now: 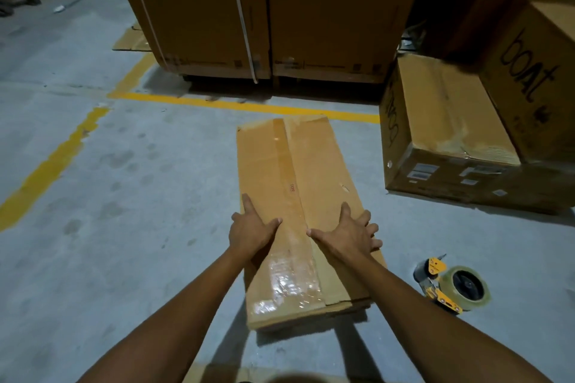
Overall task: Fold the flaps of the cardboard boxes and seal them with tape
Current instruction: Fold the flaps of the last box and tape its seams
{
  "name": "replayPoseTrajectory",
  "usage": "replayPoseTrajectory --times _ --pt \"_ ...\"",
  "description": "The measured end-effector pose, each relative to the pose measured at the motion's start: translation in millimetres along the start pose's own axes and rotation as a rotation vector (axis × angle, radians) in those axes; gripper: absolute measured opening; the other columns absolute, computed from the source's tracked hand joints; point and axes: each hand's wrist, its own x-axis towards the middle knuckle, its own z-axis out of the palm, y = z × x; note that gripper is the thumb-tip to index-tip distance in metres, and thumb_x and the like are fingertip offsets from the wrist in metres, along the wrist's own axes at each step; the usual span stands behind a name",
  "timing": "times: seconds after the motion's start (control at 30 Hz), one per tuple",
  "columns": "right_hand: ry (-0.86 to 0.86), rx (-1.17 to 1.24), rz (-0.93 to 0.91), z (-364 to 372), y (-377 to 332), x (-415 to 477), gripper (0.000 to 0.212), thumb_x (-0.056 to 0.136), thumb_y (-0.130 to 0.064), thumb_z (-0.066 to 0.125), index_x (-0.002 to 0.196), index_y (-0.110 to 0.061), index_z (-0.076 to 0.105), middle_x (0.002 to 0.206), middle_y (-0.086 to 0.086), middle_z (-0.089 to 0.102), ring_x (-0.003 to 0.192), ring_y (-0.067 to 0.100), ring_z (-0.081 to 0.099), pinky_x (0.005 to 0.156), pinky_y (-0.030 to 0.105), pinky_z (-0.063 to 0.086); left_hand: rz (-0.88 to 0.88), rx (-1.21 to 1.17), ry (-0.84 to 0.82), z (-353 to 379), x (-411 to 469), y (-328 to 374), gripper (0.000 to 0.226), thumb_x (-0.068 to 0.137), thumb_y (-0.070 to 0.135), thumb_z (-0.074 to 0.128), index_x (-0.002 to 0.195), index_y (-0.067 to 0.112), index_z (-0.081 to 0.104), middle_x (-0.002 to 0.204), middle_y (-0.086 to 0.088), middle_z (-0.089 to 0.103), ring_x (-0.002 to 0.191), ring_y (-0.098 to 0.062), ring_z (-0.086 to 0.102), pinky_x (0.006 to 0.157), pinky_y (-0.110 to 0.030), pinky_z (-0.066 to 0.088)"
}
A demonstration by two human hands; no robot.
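on the taped box [280, 183], left hand [251, 228] and right hand [350, 235] lie flat, hiding its seam.

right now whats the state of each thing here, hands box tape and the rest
left hand: open, flat on the left flap
right hand: open, flat on the right flap
cardboard box: on the floor, flaps down, old tape along the seam
tape dispenser: lying on the floor, untouched, right of the box
boat box: closed, on the floor
tall cartons: closed, strapped
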Motion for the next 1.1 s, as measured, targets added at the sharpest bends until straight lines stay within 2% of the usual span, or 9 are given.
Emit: replayPoseTrajectory --times 0.17,0.27,0.33,0.43,0.53,0.67,0.9,0.97,1.1 --pt "-0.063 -0.137 -0.331 -41.3 25.9 35.2 0.107 0.061 -0.082 0.070 0.149 -0.039 0.028 0.159 0.018 0.021 0.138 0.044 0.028 0.106 0.060 0.029 0.077 0.269 -0.160 15.5 -46.4 -3.7 0.101 0.095 0.061 0.047 0.154 0.010 -0.017 0.124 -0.018 0.062 0.099 -0.034 0.067 0.082 -0.040 0.057" --pt "-0.094 -0.201 -0.466 -45.6 16.3 38.0 0.064 0.077 -0.048 0.070 0.135 -0.030 0.051 0.160 0.016 0.024 0.147 0.041 0.018 0.114 0.060 0.025 0.235 0.397 -0.132 15.2 -64.2 1.8 0.075 0.098 0.051 0.045 0.151 0.006 0.016 0.118 -0.015 0.064 0.101 -0.032 0.065 0.076 -0.038 0.053" --pt "-0.086 -0.176 -0.507 -33.2 -1.6 25.9 0.038 0.082 -0.031 0.063 0.118 -0.020 0.059 0.156 0.016 0.033 0.145 0.039 0.022 0.113 0.058 0.029 0.387 0.442 -0.008 8.6 -59.9 12.9 0.038 0.101 0.040 0.045 0.125 0.011 0.047 0.104 -0.011 0.065 0.094 -0.029 0.064 0.067 -0.032 0.044" --pt "-0.059 -0.094 -0.446 -4.2 -24.0 -2.1 0.057 0.092 -0.033 0.053 0.146 -0.016 0.043 0.164 0.016 0.023 0.151 0.037 0.017 0.119 0.057 0.019 0.503 0.420 0.151 -1.7 -29.2 21.6 0.015 0.100 0.028 0.045 0.100 0.016 0.054 0.088 -0.006 0.056 0.090 -0.028 0.062 0.066 -0.032 0.046" --pt "0.028 -0.098 -0.430 16.8 -30.7 -18.8 0.064 0.100 -0.033 0.046 0.158 -0.016 0.025 0.168 0.014 0.012 0.155 0.034 0.006 0.122 0.058 0.008 0.536 0.319 0.260 -7.5 17.7 11.9 0.020 0.099 0.031 0.048 0.104 0.013 0.057 0.105 -0.010 0.052 0.100 -0.027 0.051 0.080 -0.041 0.052" --pt "0.122 -0.122 -0.428 21.9 -35.3 -17.5 0.056 0.103 -0.038 0.042 0.156 -0.022 0.033 0.168 0.010 0.014 0.155 0.030 0.008 0.121 0.058 0.009 0.523 0.234 0.342 -22.6 69.3 -6.1 0.041 0.099 0.046 0.049 0.120 0.011 0.054 0.121 -0.014 0.050 0.113 -0.030 0.046 0.094 -0.044 0.045" --pt "0.101 -0.221 -0.507 26.8 -26.6 4.7 0.049 0.107 -0.050 0.023 0.147 -0.028 0.040 0.169 0.012 0.006 0.155 0.034 0.003 0.123 0.056 0.007 0.311 0.196 0.275 -52.0 152.7 -18.5 0.086 0.093 0.074 0.027 0.155 0.015 0.021 0.157 -0.026 0.024 0.146 -0.041 0.018 0.119 -0.056 0.015" --pt "0.096 -0.249 -0.526 30.4 -21.5 11.1 0.049 0.106 -0.053 0.022 0.145 -0.030 0.040 0.169 0.011 0.005 0.156 0.033 0.002 0.123 0.055 0.007 0.285 0.300 0.269 -56.6 165.6 -28.4 0.087 0.091 0.078 0.023 0.157 0.022 0.015 0.159 -0.024 0.020 0.146 -0.040 0.018 0.117 -0.056 0.012" --pt "0.082 -0.273 -0.559 30.9 -20.9 21.7 0.049 0.104 -0.058 0.023 0.137 -0.029 0.046 0.169 0.007 0.007 0.156 0.034 0.004 0.121 0.059 0.010 0.325 0.431 0.294 -65.9 168.9 -36.6 0.090 0.083 0.087 0.021 0.148 0.025 0.028 0.134 -0.019 0.042 0.122 -0.038 0.040 0.098 -0.052 0.032"
